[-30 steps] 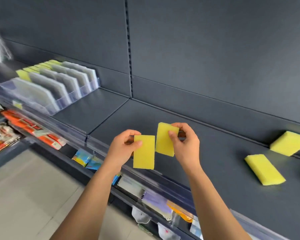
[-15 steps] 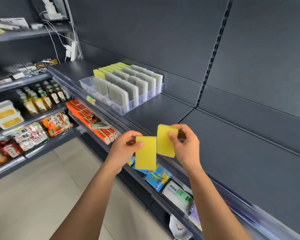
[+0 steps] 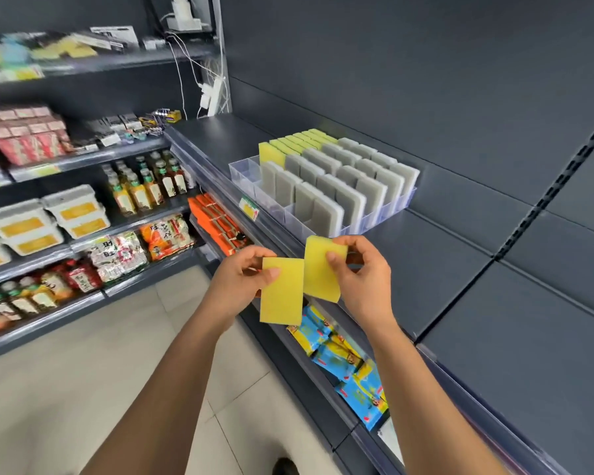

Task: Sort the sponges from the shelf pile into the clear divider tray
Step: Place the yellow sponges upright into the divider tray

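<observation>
The view has swung left along the shelf [image 3: 443, 269] since a second ago: the loose pile on the right has dropped out of sight, and the clear divider tray [image 3: 378, 217] now sits just beyond the hands. The grips look unchanged. The left hand [image 3: 240, 279] pinches the left sponge [image 3: 282, 296] near its top edge, thumb on the near face. The right hand [image 3: 364, 279] pinches the right sponge [image 3: 319, 272] likewise, a little higher, its edge meeting the other's. Both sponges are yellow. In the tray the yellow row [image 3: 271, 154] stands in the far-left lane and grey sponges [image 3: 323, 207] fill the others; the nearest left slots look empty. The carry seems nearly done, and slotting both into the yellow lane is probably next
</observation>
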